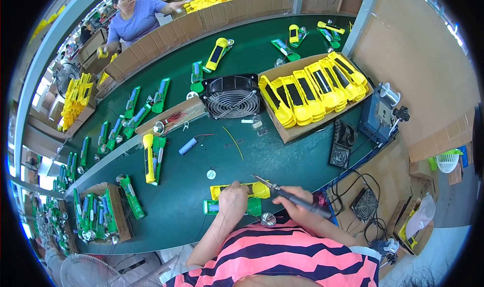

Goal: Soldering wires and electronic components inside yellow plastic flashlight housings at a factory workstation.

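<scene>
My right hand (296, 206) is wrapped round the dark handle of a soldering iron (311, 207), whose thin metal tip points up and left above the bench. Below that tip lies a yellow flashlight casing half (260, 189), inner side up. My left hand (233, 201) bends over it with fingers pinched together; what they hold is hidden. A green casing half (254, 207) with a blue cell lies under and beside my left hand, nearer to me. A round silver reflector (268, 219) sits at its right end, close to my shirt.
A fan (232, 98) stands beyond my hands, beside a cardboard box (288, 134) of yellow casings. Loose nearby are a blue cell (188, 146), a white disc (211, 174) and a yellow wire (234, 142). A blue soldering station (375, 118) stands right; a person (136, 22) works across.
</scene>
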### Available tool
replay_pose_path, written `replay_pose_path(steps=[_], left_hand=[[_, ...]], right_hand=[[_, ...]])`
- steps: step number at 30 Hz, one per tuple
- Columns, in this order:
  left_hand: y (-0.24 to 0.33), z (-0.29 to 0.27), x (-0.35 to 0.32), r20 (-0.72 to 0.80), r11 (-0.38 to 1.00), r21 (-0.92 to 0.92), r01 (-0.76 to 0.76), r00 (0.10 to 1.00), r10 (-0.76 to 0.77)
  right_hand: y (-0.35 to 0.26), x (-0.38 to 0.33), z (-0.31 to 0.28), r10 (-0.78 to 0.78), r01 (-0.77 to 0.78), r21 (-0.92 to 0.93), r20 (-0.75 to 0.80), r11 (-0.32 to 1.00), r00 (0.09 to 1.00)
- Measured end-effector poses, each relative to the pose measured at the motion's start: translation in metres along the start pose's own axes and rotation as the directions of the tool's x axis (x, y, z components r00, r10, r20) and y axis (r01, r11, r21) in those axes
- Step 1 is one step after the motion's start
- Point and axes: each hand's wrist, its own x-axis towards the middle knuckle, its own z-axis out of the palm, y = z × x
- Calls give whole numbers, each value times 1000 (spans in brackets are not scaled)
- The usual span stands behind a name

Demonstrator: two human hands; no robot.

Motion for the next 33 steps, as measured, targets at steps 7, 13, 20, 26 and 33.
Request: replay_pose_path(steps=[7,13,20,26,33], left_hand=[[5,-2,2,-15,1000,14,-13,1000,14],[4,1,-1,-24,999,30,-24,999,25],[6,-29,-7,37,979,-190,-76,996,84],[-8,-34,-26,-194,946,-304,-116,979,58],[7,11,-28,-419,943,-303,-137,908,-3]], right_hand=[[6,-4,33,43,-10,-137,241,990,970],[10,-6,36,-22,87,-222,282,971,959],[14,-4,32,-81,139,-214,260,967,962],[18,17,13,-83,152,-222,293,963,953],[23,32,4,-54,151,-235,374,960,926]])
